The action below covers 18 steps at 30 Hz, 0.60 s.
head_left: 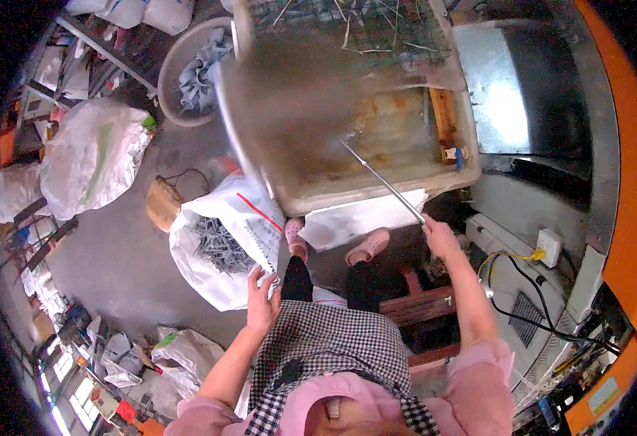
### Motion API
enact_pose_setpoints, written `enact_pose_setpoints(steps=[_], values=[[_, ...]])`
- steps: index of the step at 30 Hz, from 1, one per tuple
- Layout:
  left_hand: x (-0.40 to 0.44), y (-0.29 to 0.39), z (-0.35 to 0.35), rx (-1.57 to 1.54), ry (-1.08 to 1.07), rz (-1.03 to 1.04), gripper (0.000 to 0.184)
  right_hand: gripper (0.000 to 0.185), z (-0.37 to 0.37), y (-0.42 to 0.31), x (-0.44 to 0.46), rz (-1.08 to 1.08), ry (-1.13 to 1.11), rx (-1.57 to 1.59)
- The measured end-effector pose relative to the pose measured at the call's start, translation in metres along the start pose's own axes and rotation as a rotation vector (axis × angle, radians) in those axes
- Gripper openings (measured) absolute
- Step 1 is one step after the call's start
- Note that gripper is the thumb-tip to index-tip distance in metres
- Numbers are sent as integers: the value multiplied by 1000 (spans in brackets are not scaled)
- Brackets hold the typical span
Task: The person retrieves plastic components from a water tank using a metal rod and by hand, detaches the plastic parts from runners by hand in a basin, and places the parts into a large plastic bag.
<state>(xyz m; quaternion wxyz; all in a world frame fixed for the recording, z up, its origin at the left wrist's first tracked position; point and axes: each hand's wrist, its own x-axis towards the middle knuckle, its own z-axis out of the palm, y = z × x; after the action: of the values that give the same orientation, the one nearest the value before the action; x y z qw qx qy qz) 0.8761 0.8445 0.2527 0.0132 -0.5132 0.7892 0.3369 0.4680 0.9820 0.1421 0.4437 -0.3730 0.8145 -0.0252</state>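
Note:
My right hand (441, 238) is wrapped round the near end of a long metal rod (391, 187). The rod slants up and left over a large pale tub (377, 190) of murky water. Beyond its far end is a broad brown motion blur (289, 109); what makes it I cannot make out. My left hand (262, 301) has its fingers apart beside the lower right edge of a white sack (249, 207). Whether the fingertips touch the sack is unclear. Grey, spiky small parts (220, 243) lie inside the open sack.
Thin sticks lie on green mesh (413, 43) at the tub's far end. A round bin (169, 94) holds grey curved pieces. A full plastic bag (97, 156) stands left. Black cables (529, 280) run at the right, by an orange machine (631, 182). A wooden stool (420, 309) stands close by.

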Motion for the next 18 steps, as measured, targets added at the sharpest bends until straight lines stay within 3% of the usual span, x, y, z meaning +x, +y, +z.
enact_pose_setpoints(steps=[5,12,14,18], values=[[1,-1,5,4,-3,9,31,33,-2,13,52,-133,-65,17],[5,9,19,-114,-54,-71,33,37,82,-1,92,-36,-31,181],[6,9,20,-96,-59,-63,34,37,70,-35,83,55,-21,206],[6,-1,23,-49,-64,-81,35,37,101,-24,112,-54,83,280]])
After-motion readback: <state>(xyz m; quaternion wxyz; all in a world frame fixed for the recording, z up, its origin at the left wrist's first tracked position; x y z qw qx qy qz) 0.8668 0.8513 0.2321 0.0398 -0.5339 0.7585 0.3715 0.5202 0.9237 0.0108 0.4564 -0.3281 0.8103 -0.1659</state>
